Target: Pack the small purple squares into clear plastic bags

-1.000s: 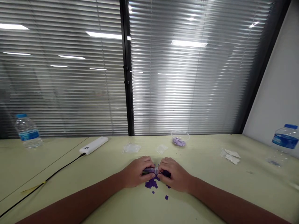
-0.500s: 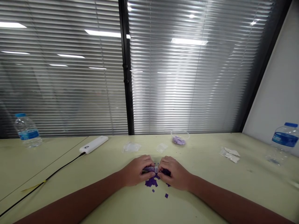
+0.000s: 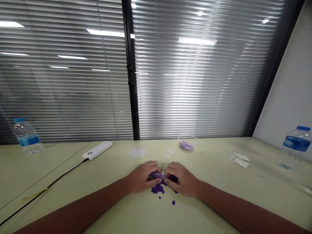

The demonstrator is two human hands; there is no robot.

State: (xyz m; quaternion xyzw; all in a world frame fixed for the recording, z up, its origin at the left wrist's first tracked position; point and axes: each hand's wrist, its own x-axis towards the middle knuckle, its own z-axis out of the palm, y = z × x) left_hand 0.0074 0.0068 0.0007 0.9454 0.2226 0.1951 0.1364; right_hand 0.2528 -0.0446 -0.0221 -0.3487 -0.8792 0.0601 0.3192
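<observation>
Only a slight tip of your view since half a second ago: the whole scene rides a touch higher, while your hands hold the same pose. Your left hand (image 3: pixel 141 178) and right hand (image 3: pixel 184 179) each pinch, thumb against fingers, a small clear packet (image 3: pixel 156 175) showing purple, between them over the tabletop (image 3: pixel 146 213); contact beneath is hidden. Progress, as you can judge it: the packet looks still in work, with dark purple squares (image 3: pixel 158 189) loose under and near you; paler purple pieces (image 3: pixel 186 146) already sit in the clear bowl (image 3: pixel 187 137). Labels: blue bands on the left bottle (image 3: pixel 28 140) and right bottle (image 3: pixel 296 143), lettering too small to read; the white device (image 3: pixel 101 149) bears a round mark, illegible.
</observation>
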